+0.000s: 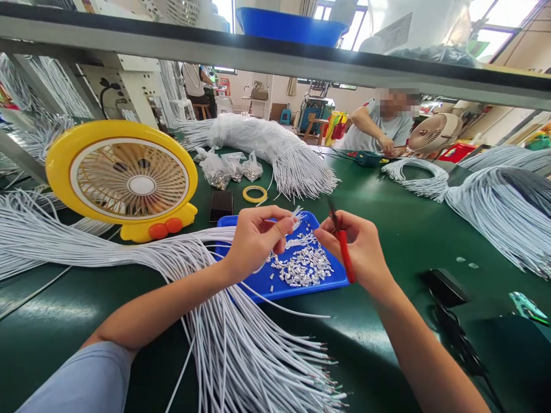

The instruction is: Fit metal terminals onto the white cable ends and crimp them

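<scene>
My left hand (260, 238) is above a blue tray (258, 295), thumb and fingers pinched on what looks like the end of a white cable; the fingers partly hide it. My right hand (359, 244) is closed around red-handled pliers (345, 255), their dark, blurred jaws pointing up and away. Its thumb and forefinger come together near the tray's right side; whether they pinch a small part cannot be made out. In the tray lies a pile of small silvery metal parts (303, 268). A thick bundle of white cables (224, 338) spreads beneath my left forearm, its stripped ends toward the front.
A yellow fan (123, 178) stands at left. Beyond the tray are a phone (221, 205), a yellow tape roll (255, 194), bags of metal parts (219, 172) and a wrapped cable bundle (275, 143). More cables (495, 206) lie right. A co-worker (379, 126) sits across the table.
</scene>
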`<state>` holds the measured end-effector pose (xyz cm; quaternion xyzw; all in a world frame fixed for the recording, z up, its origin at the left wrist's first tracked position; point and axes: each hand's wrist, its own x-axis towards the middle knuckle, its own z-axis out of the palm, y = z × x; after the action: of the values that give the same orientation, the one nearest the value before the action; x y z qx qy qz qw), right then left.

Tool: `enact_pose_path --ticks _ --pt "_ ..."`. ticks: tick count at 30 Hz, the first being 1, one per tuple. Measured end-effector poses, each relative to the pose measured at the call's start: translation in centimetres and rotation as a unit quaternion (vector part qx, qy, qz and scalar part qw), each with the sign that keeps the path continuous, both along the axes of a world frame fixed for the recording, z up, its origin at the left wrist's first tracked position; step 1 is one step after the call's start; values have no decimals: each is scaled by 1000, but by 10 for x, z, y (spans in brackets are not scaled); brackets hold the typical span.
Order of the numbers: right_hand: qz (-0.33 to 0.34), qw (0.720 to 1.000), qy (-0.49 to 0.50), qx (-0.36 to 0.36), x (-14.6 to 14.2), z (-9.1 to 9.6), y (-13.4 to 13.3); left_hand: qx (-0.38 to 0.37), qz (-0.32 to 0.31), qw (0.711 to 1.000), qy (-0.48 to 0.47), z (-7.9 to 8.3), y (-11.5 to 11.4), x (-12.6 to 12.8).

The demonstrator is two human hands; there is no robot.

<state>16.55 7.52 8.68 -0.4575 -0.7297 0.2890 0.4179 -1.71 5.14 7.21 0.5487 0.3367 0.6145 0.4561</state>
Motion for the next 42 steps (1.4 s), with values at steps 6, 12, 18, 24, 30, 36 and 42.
enact_pose_path --ticks 6,12,18,24,30,36,42 --pt "48 981 187 7 -9 -2 -22 65 -32 995 75 -4 -16 12" --pt "84 978 190 0 -10 -1 -27 137 -7 985 104 -13 -13 12" --pt "64 982 160 73 -10 -1 -30 132 15 987 94 -13 -15 14" --pt "94 974 182 97 -8 -7 -27 3 -123 992 35 -9 -13 10" --pt "94 974 181 98 -9 -8 -23 -46 -208 977 14 -5 -7 8" --pt "55 976 207 38 -10 -3 -24 11 -61 997 46 -8 -5 10" --pt "58 983 169 52 -11 -3 -29 40 -6 995 94 -12 -2 10"
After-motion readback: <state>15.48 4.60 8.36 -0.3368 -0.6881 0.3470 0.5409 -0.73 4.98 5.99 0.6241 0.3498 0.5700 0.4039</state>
